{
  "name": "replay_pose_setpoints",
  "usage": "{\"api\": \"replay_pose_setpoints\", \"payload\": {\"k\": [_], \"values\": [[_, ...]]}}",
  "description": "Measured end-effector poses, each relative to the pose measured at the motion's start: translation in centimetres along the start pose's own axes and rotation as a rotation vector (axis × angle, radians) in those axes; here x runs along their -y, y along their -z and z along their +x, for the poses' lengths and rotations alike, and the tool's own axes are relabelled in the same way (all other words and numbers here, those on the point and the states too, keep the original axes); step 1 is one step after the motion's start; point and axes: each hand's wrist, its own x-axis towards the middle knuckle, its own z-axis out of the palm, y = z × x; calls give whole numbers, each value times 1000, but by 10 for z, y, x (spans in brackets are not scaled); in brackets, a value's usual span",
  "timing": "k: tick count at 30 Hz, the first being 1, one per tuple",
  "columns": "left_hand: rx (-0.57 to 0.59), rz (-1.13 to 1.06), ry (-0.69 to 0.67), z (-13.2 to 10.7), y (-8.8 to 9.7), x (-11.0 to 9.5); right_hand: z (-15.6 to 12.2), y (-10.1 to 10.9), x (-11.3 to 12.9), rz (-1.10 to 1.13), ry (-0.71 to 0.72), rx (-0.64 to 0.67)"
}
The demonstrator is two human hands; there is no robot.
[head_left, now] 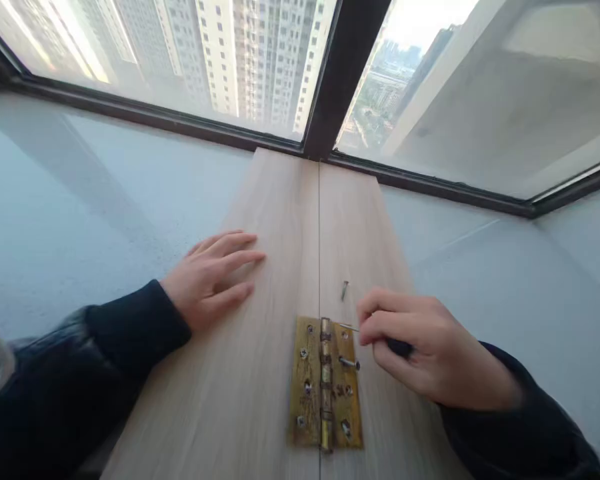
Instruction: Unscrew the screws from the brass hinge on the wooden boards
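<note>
Two pale boards (275,220) met at their inner edges. The left hand (211,277) lay by the left board's outer edge, fingers apart. The right hand (423,350) was beside a gold, stained hinge (326,390) across those inner edges, its fingers clamped on a likely screwdriver (399,347). Turning screws seemed the step: the standing screw (351,364) called for a steady tip; a loose screw (345,290) lay near.

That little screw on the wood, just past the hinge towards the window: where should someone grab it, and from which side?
I'd pinch the screw from above, across its slim shank. It appears to lie on the pale board, its wider end towards the window frame, with bare wood along both long sides.
</note>
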Motion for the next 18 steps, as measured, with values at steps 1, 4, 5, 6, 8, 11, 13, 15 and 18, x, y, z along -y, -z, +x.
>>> {"api": "replay_pose_setpoints", "payload": {"k": [1, 4, 5, 6, 8, 11, 13, 15, 18], "values": [[0, 0, 1, 0, 0, 0, 0, 1, 0, 1, -7, -16], [-3, 1, 2, 0, 0, 0, -1, 2, 0, -13, -49, -34], [-4, 2, 3, 0, 0, 0, -1, 3, 0, -24, -74, -30], [-6, 3, 3, 0, 0, 0, -1, 3, -2, -37, -100, -19], [-9, 4, 2, 0, 0, 0, -1, 3, -5, -74, -156, 3], [-15, 2, -2, 0, 0, 0, -1, 2, -13, -134, -229, -15], [-18, -1, -5, 0, 0, -1, -1, -1, -18, -162, -254, -48], [-19, -2, -7, 1, 0, -1, 1, -5, -21, -176, -252, -72], [-22, -3, -6, 1, 0, -1, 3, -9, -23, -188, -225, -84]]}}
